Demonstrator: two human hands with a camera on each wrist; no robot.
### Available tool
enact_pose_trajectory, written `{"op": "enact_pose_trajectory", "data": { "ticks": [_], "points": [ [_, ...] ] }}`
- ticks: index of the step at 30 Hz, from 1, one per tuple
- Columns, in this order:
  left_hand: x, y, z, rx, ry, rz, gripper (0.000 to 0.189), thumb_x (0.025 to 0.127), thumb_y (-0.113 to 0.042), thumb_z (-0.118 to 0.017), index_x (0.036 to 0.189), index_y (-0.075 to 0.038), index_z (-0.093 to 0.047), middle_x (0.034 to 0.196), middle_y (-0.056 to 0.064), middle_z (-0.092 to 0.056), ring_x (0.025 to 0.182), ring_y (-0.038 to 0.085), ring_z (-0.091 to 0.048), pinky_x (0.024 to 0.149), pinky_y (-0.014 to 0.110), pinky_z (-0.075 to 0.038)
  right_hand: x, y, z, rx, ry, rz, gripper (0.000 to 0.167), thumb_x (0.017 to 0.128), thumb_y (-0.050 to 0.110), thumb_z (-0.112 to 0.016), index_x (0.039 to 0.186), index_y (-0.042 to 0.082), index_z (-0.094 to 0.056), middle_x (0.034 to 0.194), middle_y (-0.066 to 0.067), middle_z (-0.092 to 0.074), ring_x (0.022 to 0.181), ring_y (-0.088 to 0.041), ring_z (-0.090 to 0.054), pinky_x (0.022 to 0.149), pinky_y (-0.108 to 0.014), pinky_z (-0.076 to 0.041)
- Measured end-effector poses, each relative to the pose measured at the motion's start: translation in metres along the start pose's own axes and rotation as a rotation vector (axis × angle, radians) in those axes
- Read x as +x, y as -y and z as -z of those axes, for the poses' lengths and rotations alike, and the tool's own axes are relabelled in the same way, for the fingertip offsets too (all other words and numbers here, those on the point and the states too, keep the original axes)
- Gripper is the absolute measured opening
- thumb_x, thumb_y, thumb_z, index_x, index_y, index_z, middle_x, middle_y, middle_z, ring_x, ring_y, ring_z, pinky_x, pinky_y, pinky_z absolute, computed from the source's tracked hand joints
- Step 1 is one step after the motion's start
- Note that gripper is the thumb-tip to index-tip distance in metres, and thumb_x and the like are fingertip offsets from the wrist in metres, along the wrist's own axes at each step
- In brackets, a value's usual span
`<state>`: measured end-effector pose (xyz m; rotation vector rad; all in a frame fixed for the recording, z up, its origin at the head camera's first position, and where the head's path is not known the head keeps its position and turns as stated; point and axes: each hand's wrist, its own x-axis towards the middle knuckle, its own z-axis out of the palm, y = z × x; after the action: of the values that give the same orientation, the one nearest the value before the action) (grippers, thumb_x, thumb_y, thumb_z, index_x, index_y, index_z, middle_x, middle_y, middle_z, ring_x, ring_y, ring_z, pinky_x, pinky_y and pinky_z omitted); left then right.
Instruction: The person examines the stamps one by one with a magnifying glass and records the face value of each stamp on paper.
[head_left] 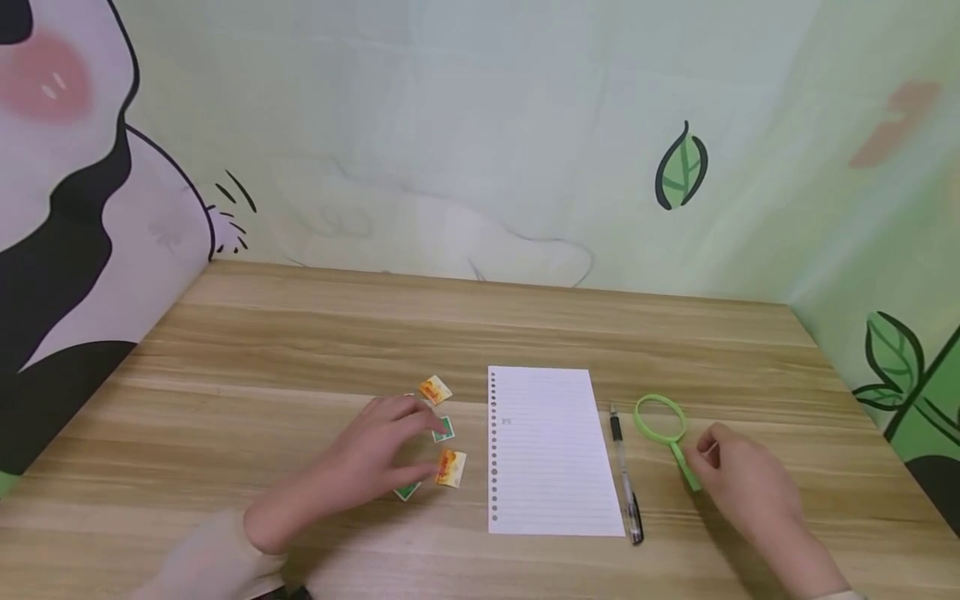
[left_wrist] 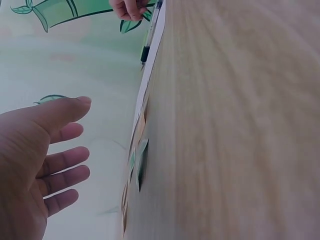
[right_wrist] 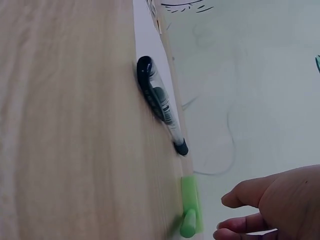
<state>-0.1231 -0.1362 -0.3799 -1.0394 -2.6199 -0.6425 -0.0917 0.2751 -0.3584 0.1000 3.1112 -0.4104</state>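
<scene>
My left hand [head_left: 367, 454] is held over several small stamp-like paper pieces, its fingers apart and slightly bent. Around its fingertips lie an upper orange piece [head_left: 435, 390], a green piece [head_left: 446, 430] and a lower orange piece [head_left: 452, 468]; another green one [head_left: 407, 492] is partly hidden beneath the hand. In the left wrist view, nothing is between the fingers [left_wrist: 65, 162]. My right hand [head_left: 750, 483], loosely curled, is just right of a green magnifying glass [head_left: 684, 467]. The right wrist view shows a gap between that hand [right_wrist: 290, 200] and the green handle [right_wrist: 190, 205].
A lined, hole-punched sheet of paper [head_left: 551, 467] lies mid-table, with small marks near its left edge. Between the sheet and the magnifying glass is a black-and-clear pen [head_left: 624, 467]. The wooden table [head_left: 300, 333] meets a printed wall covering [head_left: 450, 125] at its back and sides.
</scene>
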Motion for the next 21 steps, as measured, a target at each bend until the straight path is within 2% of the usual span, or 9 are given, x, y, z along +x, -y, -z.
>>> {"op": "enact_pose_trajectory", "data": {
  "ticks": [5, 9, 13, 16, 21],
  "points": [
    [0.009, -0.007, -0.007, -0.013, -0.031, 0.020, 0.037, 0.074, -0.033, -0.081, 0.106, -0.018, -0.067, 0.106, -0.004, -0.064, 0.106, 0.017, -0.057, 0.091, 0.039, -0.045, 0.002, 0.007, 0.001, 0.016, -0.007, 0.033, 0.024, 0.093, 0.031, -0.056, 0.096, 0.008, -0.062, 0.077, 0.001, -0.064, 0.064, -0.013, -0.053, 0.051, -0.028, -0.038],
    [0.016, -0.010, -0.013, -0.028, -0.072, -0.002, 0.038, 0.074, -0.030, -0.082, 0.106, -0.016, -0.067, 0.107, -0.002, -0.065, 0.108, 0.020, -0.058, 0.097, 0.042, -0.044, 0.004, 0.014, -0.003, 0.035, -0.029, 0.086, 0.022, 0.092, 0.029, -0.059, 0.095, 0.008, -0.063, 0.080, 0.001, -0.066, 0.067, -0.012, -0.056, 0.053, -0.028, -0.042],
    [0.022, -0.012, -0.019, -0.026, -0.100, -0.024, 0.041, 0.071, -0.029, -0.084, 0.106, -0.015, -0.068, 0.106, 0.000, -0.066, 0.105, 0.020, -0.060, 0.096, 0.041, -0.044, 0.007, 0.021, -0.008, 0.059, -0.036, 0.135, 0.023, 0.092, 0.028, -0.060, 0.097, 0.006, -0.064, 0.083, 0.000, -0.068, 0.069, -0.011, -0.059, 0.056, -0.029, -0.045],
    [0.026, -0.014, -0.022, -0.019, -0.091, -0.020, 0.040, 0.071, -0.029, -0.084, 0.106, -0.015, -0.069, 0.106, 0.000, -0.067, 0.104, 0.020, -0.060, 0.095, 0.039, -0.045, 0.009, 0.026, -0.010, 0.076, -0.037, 0.154, 0.021, 0.091, 0.027, -0.061, 0.096, 0.007, -0.064, 0.083, -0.001, -0.069, 0.068, -0.011, -0.059, 0.057, -0.030, -0.046],
    [0.033, -0.019, -0.026, -0.029, -0.033, 0.007, 0.038, 0.074, -0.030, -0.081, 0.107, -0.015, -0.070, 0.108, 0.000, -0.067, 0.106, 0.020, -0.058, 0.094, 0.041, -0.044, 0.012, 0.033, -0.014, 0.093, -0.056, 0.185, 0.019, 0.091, 0.024, -0.062, 0.095, 0.006, -0.062, 0.077, -0.001, -0.066, 0.064, -0.011, -0.055, 0.057, -0.029, -0.046]
  ]
}}
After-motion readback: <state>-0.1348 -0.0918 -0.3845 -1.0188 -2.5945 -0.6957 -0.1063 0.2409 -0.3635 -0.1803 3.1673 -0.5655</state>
